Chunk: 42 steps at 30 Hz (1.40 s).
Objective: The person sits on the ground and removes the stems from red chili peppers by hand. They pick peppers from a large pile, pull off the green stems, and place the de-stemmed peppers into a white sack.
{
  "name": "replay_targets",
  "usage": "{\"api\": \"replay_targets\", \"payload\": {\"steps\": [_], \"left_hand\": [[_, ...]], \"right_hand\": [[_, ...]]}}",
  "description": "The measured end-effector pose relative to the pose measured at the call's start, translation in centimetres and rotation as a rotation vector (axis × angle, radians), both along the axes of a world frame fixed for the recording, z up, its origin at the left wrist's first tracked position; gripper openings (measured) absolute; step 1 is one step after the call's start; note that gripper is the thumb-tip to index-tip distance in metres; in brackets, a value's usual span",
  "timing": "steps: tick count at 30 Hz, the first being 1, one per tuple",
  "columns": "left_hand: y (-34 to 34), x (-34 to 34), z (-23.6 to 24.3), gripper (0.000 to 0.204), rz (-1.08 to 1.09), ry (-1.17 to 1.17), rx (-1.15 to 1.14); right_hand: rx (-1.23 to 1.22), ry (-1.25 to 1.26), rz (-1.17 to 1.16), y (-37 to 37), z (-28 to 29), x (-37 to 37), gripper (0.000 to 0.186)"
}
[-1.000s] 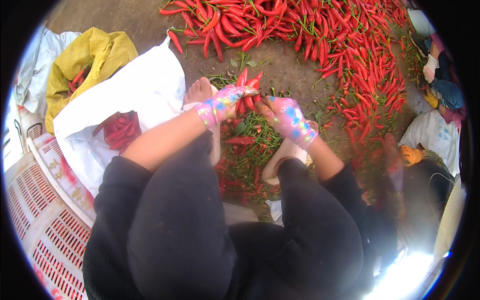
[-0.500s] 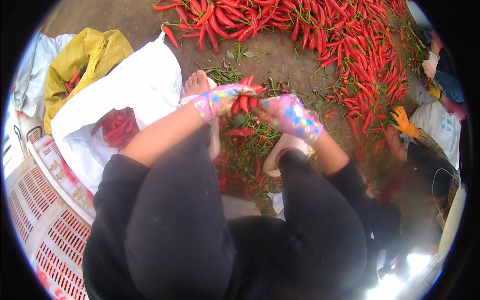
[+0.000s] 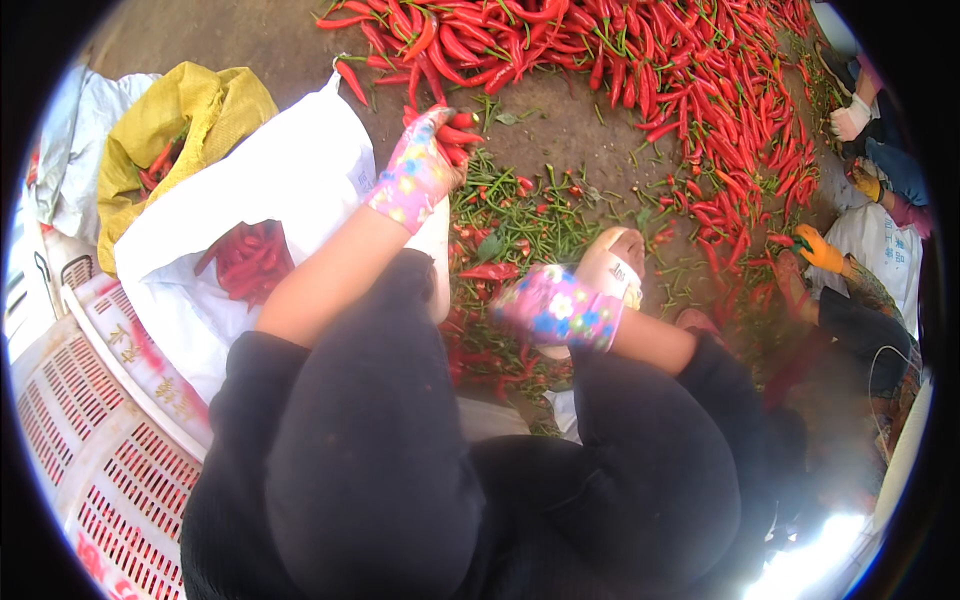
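Note:
My left hand point(image 3: 416, 172), in a pink flowered glove, grips several red chillies point(image 3: 454, 135) above a white sack point(image 3: 180, 280) with red chillies point(image 3: 250, 268) inside. My right hand point(image 3: 535, 308), in a matching glove, is lower, between my knees over scattered green stems point(image 3: 548, 230) and a few red pieces; its fingers are smeared by motion. My sandalled foot point(image 3: 607, 262) shows just beyond it.
A big heap of red chillies point(image 3: 680, 70) spreads across the back and right. A yellow sack point(image 3: 220, 100) and slotted plastic baskets point(image 3: 100, 460) stand at my left. At my right are co-workers' gloved hands point(image 3: 822, 250) and a white sack point(image 3: 890, 280).
My left hand has moved up and away from me with the chillies. My right hand has left them and dropped down toward me. A co-worker's orange glove has shifted at the right.

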State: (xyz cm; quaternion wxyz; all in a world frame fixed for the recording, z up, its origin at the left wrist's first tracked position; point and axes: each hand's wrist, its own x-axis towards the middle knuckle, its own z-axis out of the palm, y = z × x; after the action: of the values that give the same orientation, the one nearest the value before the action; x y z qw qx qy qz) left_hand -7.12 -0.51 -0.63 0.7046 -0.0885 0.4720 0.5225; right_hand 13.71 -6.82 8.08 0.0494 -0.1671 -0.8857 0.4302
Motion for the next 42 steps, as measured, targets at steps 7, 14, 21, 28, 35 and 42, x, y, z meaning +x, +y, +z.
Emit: {"api": "replay_targets", "payload": {"steps": [7,14,21,28,35,42], "left_hand": [[-1.9,0.4,0.0,0.027,-0.372,-0.001,-0.231],[-2.3,2.2,0.4,0.016,-0.555,-0.22,-0.098],[-3.5,3.0,-1.3,0.014,-0.525,-0.257,-0.126],[-3.4,3.2,-0.5,0.01,-0.523,-0.506,-0.104],[-3.2,3.9,0.0,0.015,-0.445,-0.317,-0.274],[-3.7,3.2,-1.9,0.012,-0.517,-0.462,-0.299]], "right_hand": [[0.091,-0.511,-0.021,1.3,-2.3,2.7,0.026],[0.149,0.129,-0.601,4.7,-1.2,0.5,0.04],[0.176,0.061,-0.459,4.4,-1.4,0.6,0.044],[0.448,0.011,-0.488,2.8,-3.1,0.9,0.044],[0.36,0.097,-0.656,2.3,-3.9,1.3,0.042],[0.46,0.071,-0.616,2.7,-3.1,0.3,0.043]]}}
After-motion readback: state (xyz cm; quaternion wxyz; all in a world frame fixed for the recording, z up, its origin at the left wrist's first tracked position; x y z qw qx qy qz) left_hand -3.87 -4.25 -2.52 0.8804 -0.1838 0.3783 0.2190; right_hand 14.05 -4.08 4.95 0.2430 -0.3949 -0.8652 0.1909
